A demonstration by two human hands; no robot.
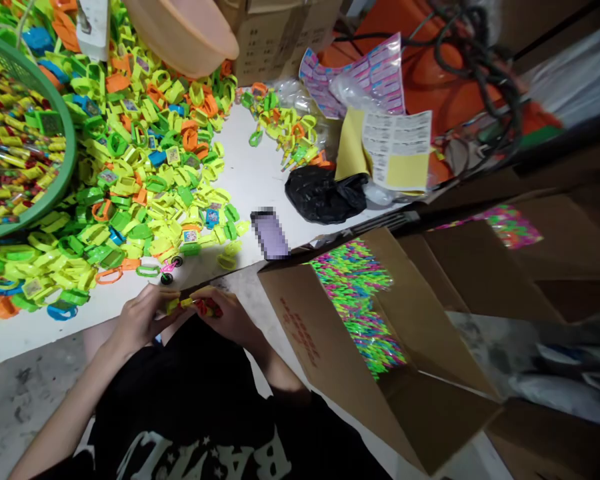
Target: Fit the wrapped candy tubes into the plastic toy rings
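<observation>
The left hand (143,320) pinches a yellow piece (173,305) in its fingers; the right hand's (225,317) fingers grip small red-and-yellow pieces (209,307).

A white table (240,153) carries heaped plastic pieces (150,180) and a crumpled black bag (325,193).

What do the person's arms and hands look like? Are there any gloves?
The left hand and right hand have no gloves. The forearms are bare too, below black sleeves. The black shirt has pale letters and stars.
</observation>
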